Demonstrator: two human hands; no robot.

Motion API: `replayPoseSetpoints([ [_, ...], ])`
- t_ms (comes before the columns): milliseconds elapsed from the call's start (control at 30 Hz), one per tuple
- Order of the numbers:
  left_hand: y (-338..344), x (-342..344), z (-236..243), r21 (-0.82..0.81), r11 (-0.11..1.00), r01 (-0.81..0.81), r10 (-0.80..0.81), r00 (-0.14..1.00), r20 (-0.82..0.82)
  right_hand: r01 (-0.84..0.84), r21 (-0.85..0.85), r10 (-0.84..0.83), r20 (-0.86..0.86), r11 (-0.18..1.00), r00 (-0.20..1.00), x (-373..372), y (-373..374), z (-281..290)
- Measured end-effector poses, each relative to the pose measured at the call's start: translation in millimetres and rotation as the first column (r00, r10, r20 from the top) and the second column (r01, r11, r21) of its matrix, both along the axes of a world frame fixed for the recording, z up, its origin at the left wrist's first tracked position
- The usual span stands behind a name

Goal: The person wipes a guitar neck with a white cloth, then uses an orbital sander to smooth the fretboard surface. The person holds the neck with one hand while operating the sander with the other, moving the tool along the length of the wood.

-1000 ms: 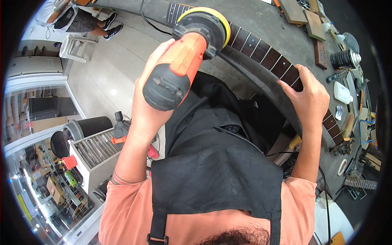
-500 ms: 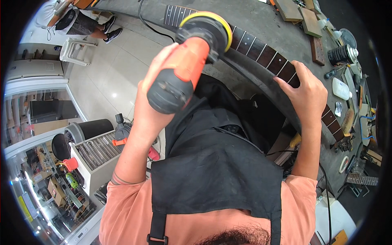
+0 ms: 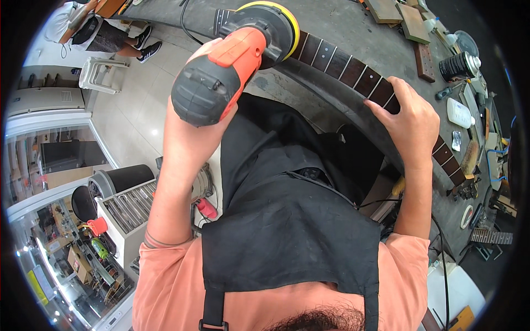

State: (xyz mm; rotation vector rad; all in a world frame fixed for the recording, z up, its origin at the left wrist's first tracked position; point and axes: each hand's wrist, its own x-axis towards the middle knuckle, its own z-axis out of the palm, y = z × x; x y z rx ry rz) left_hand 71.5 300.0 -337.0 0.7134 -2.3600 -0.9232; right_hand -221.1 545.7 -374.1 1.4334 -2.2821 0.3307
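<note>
An orange-and-black power polisher (image 3: 229, 52) with a yellow-rimmed round pad (image 3: 293, 32) is in my left hand (image 3: 196, 138), its head over the upper stretch of a dark fretted guitar neck (image 3: 342, 66). Whether the pad touches the fretboard, I cannot tell. My right hand (image 3: 411, 124) grips the neck lower down at the right, thumb on the near side and fingers over the far side. Beneath the neck runs a dark padded bench edge (image 3: 331, 94).
The grey bench (image 3: 375, 44) carries wooden blocks (image 3: 414, 25), a black can (image 3: 455, 67), a white bottle (image 3: 458, 113) and tools. Another person's legs (image 3: 124, 47) show at upper left near a white stool (image 3: 99, 74). A slotted cart (image 3: 127, 204) stands at lower left; cables hang at right.
My left hand and the polisher have moved left and upward along the neck. My right hand still grips the neck, appearing slightly higher and farther left.
</note>
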Motion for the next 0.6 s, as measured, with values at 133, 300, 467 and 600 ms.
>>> replayPoseSetpoints([
  [133,4,-7,15,-0.1,0.993,0.06,-0.062,0.998,-0.015,-0.019,-0.017,0.018,-0.016,1.0,1.0,-1,0,-2],
  [300,-3,-12,14,-0.097,0.995,0.003,-0.01,0.998,-0.064,-0.024,-0.029,0.023,-0.009,0.999,1.0,-1,0,-2],
  [467,-1,-12,17,-0.103,0.995,-0.015,0.016,1.0,0.01,0.011,0.005,-0.011,0.019,1.0,1.0,0,1,-2],
  [600,7,-15,16,-0.092,0.996,0.02,-0.019,1.0,0.004,0.027,0.038,-0.029,0.045,0.999,0.999,0,2,-1],
])
